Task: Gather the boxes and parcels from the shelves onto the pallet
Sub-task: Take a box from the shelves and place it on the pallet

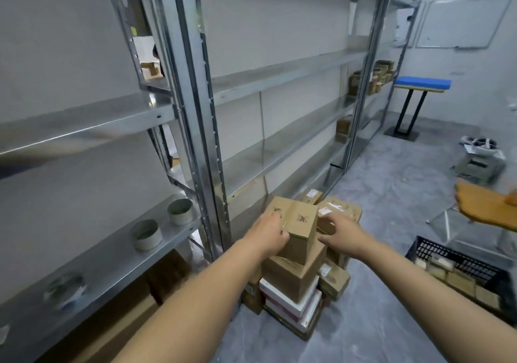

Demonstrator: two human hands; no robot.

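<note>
A small brown cardboard box [298, 224] sits tilted on top of a pile of boxes and parcels [293, 284] on the floor beside the metal shelves [201, 127]. My left hand [268, 234] grips the box's left side, fingers curled round its near edge. My right hand [345, 235] hovers just right of the box with fingers spread and relaxed, over a labelled brown parcel [335, 208]. The pile hides whatever it stands on. More brown boxes [377, 77] remain on the far shelves, and a small stack [343, 129] lies one level lower.
Tape rolls [180, 211] lie on the low near shelf at left. A black crate [461, 273] with packets stands on the floor at right, near a wooden chair seat [486, 206]. A blue-topped stand [422, 84] and a whiteboard [464, 22] are at the back.
</note>
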